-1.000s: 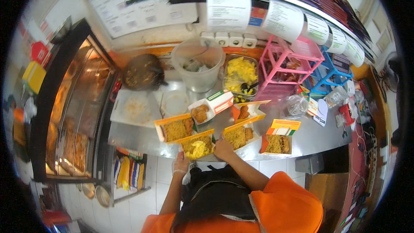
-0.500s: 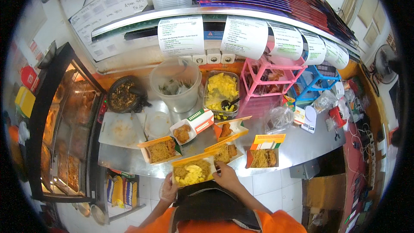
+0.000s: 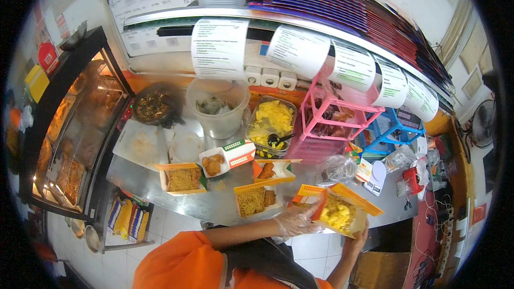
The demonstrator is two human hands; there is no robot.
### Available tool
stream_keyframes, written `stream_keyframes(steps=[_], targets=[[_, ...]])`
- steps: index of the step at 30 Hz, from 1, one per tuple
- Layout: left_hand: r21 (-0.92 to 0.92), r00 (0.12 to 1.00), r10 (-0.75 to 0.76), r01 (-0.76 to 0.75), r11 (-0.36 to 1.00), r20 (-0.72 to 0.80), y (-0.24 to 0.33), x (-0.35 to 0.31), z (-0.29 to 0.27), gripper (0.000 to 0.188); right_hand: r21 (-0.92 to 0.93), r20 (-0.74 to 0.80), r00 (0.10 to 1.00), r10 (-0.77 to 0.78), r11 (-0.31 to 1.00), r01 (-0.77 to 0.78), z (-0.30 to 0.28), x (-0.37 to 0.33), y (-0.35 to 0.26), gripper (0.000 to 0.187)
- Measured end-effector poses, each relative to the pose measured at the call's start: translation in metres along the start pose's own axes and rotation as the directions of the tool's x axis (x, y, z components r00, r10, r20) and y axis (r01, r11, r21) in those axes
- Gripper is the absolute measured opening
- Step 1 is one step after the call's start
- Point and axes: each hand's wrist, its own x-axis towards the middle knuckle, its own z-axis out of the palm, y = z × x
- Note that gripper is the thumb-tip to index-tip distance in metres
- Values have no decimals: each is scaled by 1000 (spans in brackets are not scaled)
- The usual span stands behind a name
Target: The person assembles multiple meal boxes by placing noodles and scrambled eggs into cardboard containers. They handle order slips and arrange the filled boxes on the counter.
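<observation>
My right hand (image 3: 356, 242) grips the lower right edge of an open takeaway food box (image 3: 357, 226) with noodles and yellow scrambled egg (image 3: 336, 214). At the box's left side my left hand (image 3: 297, 220), in a clear plastic glove, has its fingers closed against the edge; some fingertips are hidden. The box is tilted, its yellow-orange flap raised, above the counter's right front edge. Just behind my left hand is another orange box (image 3: 306, 192), mostly covered. Left of it stand a noodle box (image 3: 251, 202), another noodle box (image 3: 183, 179), and two boxes with fried chicken (image 3: 213, 166) (image 3: 266, 170).
Along the back stand a stone mortar (image 3: 156, 106), a translucent bucket (image 3: 219, 120), a tub of scrambled egg (image 3: 274, 119) and a pink rack (image 3: 321, 107). A white scale (image 3: 377, 174) sits at right. A heated display case (image 3: 75, 134) is at left. Paper slips (image 3: 220, 48) hang from the shelf.
Both hands have carried the egg-topped box from the front middle to the right, beside the orange box there. My body has turned right, and my left arm now reaches across.
</observation>
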Motion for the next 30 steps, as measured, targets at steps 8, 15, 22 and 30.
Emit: stream_keyframes(steps=[8, 15, 22, 30], targets=[[-88, 991, 93, -101, 991, -96, 24, -24, -45, 68, -132, -70, 968, -241, 964, 230, -106, 43, -4, 55], [-123, 632, -81, -23, 992, -771, 37, -115, -143, 39, -567, -223, 918, -328, 810, 151, -184, 87, 59, 50], [230, -14, 247, -425, 875, -969, 49, -138, -264, 54, -850, -247, 856, -454, 525, 34, -231, 129, 103, 46], [242, 146, 294, -298, 924, -945, 76, -133, -310, 52, -931, -234, 813, -534, 363, -30, -270, 148, 117, 42]])
